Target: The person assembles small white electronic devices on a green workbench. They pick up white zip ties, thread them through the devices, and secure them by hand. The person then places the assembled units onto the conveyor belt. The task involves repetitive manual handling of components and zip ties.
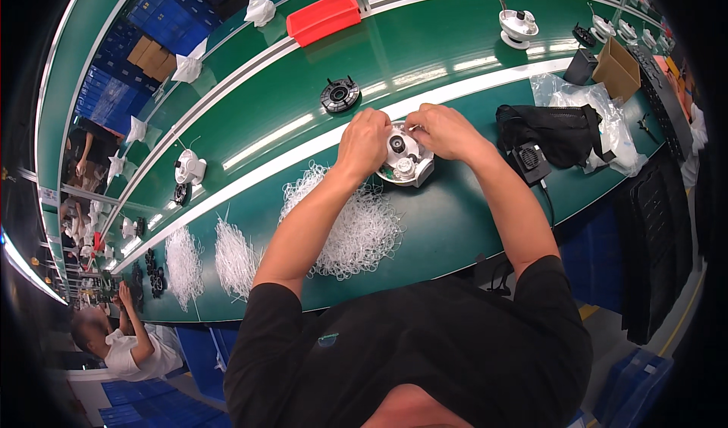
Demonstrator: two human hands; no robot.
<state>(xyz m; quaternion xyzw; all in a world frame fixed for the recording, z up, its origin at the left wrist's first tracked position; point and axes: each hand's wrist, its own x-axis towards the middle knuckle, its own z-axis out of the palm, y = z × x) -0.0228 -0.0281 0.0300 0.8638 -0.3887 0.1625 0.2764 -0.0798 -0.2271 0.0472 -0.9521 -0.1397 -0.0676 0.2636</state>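
I have both hands at the white round housing (410, 172) on the green surface (455, 223): left hand (365, 141) at its ten o'clock, right hand (444, 131) at its one o'clock. Fingers on each curl in at the rim, but I can't tell whether they pinch anything. From the housing, I see a black round part (339, 94) toward eleven o'clock, a heap of white ties (356, 231) toward seven and a black bag (547, 134) near three.
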